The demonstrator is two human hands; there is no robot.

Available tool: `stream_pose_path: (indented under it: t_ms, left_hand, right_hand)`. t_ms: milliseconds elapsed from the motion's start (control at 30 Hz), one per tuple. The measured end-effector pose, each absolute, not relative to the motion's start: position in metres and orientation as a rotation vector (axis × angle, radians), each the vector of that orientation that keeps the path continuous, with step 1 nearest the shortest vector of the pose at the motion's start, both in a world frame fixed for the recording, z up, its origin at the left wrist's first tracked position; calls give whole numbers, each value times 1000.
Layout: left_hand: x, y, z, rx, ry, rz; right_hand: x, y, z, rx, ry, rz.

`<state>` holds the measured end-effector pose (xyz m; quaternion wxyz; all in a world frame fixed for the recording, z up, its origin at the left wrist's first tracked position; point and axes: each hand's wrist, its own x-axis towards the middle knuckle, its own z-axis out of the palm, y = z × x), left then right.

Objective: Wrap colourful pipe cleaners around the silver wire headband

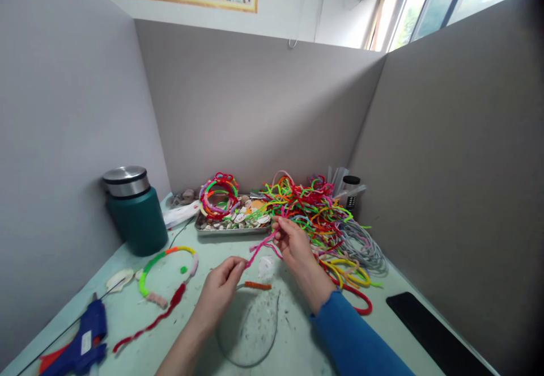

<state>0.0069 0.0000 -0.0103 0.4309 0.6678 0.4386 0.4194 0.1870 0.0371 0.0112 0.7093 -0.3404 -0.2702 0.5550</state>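
Between my two hands runs a pink pipe cleaner (pixel 255 256), bent and partly doubled. My left hand (pixel 223 285) pinches its lower end. At the edge of the colourful pile, my right hand (pixel 293 245) has its fingers closed on the upper part. Below them lies a grey wire ring (pixel 246 366), with a short orange wrapped section (pixel 258 286) near its top. To the left rests another ring (pixel 147 268), wrapped in green, orange, yellow and pale sections, with a red pipe cleaner (pixel 170 307) trailing from it.
A metal tray (pixel 233 231) holds small decorations and finished rings (pixel 219 194). Behind my right hand spreads a heap of pipe cleaners (pixel 310 200) beside coiled grey wire (pixel 365 248). A teal bottle (pixel 138 217) and blue glue gun (pixel 85 336) stand left; a black phone-like slab (pixel 433 330) lies right.
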Motion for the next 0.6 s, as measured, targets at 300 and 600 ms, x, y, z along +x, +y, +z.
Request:
stream_pose_path:
  t_ms: [300, 600]
  left_hand:
    - [5, 7, -14, 1218, 1019, 974]
    - [5, 2, -8, 1062, 908, 971]
  right_hand:
    - [162, 21, 9, -870, -1061, 1453]
    - [151, 22, -5, -973, -1168, 1337]
